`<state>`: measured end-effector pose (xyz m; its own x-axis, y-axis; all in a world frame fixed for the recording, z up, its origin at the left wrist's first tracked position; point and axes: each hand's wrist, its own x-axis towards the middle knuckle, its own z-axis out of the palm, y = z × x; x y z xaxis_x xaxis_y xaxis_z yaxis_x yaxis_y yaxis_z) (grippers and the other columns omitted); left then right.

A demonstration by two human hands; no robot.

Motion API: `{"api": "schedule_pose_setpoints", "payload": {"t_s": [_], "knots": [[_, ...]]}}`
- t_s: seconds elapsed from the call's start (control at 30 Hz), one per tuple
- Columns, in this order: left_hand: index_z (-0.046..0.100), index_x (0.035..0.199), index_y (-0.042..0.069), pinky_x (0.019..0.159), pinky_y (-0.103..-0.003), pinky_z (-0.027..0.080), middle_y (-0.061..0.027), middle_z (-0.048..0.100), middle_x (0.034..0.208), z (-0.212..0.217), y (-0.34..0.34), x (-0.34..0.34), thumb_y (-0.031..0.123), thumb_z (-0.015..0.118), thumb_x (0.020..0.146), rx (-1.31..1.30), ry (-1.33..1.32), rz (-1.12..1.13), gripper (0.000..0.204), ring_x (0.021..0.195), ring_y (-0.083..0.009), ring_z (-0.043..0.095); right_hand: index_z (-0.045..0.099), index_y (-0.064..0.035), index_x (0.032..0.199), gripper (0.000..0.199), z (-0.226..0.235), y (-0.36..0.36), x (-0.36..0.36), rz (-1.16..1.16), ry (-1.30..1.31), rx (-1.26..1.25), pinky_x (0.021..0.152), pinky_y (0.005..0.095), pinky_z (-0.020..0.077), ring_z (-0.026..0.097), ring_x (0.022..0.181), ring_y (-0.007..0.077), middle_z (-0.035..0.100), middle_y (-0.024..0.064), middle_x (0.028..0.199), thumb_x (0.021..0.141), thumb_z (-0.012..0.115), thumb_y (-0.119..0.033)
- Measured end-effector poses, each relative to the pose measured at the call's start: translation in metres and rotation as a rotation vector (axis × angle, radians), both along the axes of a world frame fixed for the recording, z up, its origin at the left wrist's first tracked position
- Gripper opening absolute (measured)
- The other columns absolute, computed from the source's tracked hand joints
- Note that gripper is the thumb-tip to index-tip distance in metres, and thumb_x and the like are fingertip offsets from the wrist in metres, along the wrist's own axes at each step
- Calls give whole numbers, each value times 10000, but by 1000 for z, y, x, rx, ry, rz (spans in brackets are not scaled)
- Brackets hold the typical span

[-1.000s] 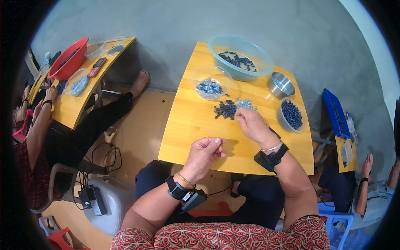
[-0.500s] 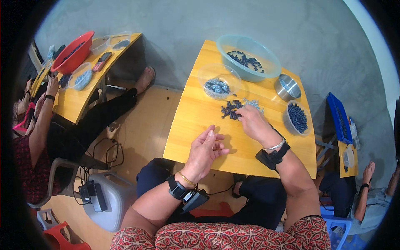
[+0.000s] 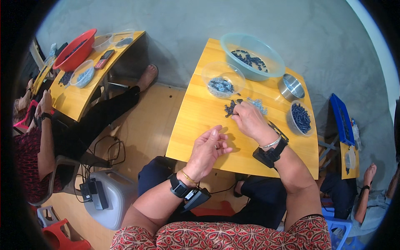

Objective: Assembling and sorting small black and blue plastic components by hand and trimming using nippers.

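Observation:
My right hand (image 3: pixel 251 121) reaches over the yellow table, its fingertips pressed together at the near edge of a loose pile of small dark plastic pieces (image 3: pixel 229 109). Whatever the fingertips pinch is hidden by the hand. Beside that pile, partly behind my right hand, lies a small heap of clear pieces (image 3: pixel 259 105). Palm turned inward, my left hand (image 3: pixel 205 152) hovers above the table's near part; its fingers are loosely bent and apart, with no object visible in them.
Beyond the piles stand a clear tub (image 3: pixel 223 83) with shiny pieces, a large pale-blue basin (image 3: pixel 273 68) with dark pieces and a metal bowl (image 3: pixel 291 88). A tub of dark pieces (image 3: pixel 301 119) sits at right. Co-workers sit left and right; a red basin (image 3: pixel 79 58) stands on the left table.
My right hand has shifted slightly left and nearer, over the dark pile. My left hand stays almost in place. The co-worker's hand at left has moved off the table's tubs.

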<state>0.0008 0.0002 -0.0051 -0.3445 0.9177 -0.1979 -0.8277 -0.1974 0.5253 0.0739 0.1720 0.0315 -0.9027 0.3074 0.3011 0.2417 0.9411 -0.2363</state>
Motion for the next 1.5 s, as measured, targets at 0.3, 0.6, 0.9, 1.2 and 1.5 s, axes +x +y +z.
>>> {"api": "schedule_pose_setpoints", "payload": {"t_s": [0.3, 0.6, 0.9, 1.2, 1.5], "knots": [[401, 1194, -14, 725, -314, 514, -78, 528, 884, -1, 1, 0, 209, 414, 935, 13, -4, -24, 342, 727, -134, 531, 533, -2, 721, 86, 2, -5, 3, 15, -46, 79, 692, 406, 417, 504, 778, 339, 513, 159, 768, 699, 608, -38], [526, 1065, -38, 602, -283, 516, -74, 556, 795, 2, 1, 9, 110, 483, 900, -141, 265, -40, 226, 636, -123, 530, 511, -25, 732, 101, 23, -64, 42, 123, 30, -8, 681, 397, 389, 480, 772, 290, 467, 125, 744, 707, 598, -69], [583, 900, -20, 509, -242, 471, -53, 535, 699, 7, -10, 2, 121, 523, 881, 111, 256, -122, 154, 552, -97, 473, 512, 22, 1062, 315, 23, -24, 15, 287, 62, -176, 845, 409, 391, 485, 986, 371, 527, 197, 1034, 761, 559, -58], [585, 897, -12, 518, -257, 455, -40, 523, 695, 10, -23, -5, 146, 532, 877, 285, 172, -235, 168, 571, -102, 463, 330, 36, 1271, 539, 1, -25, -45, 346, -311, 35, 1037, 410, 208, 279, 1261, 337, 337, 214, 1325, 838, 514, -226], [583, 930, 12, 541, -256, 443, -39, 529, 731, 8, -23, -10, 152, 533, 875, 223, 49, -168, 159, 577, -94, 438, 291, 47, 1300, 590, 7, -54, 25, 281, -434, 43, 1047, 405, 192, 242, 1282, 331, 270, 200, 1371, 828, 518, -224]]}}
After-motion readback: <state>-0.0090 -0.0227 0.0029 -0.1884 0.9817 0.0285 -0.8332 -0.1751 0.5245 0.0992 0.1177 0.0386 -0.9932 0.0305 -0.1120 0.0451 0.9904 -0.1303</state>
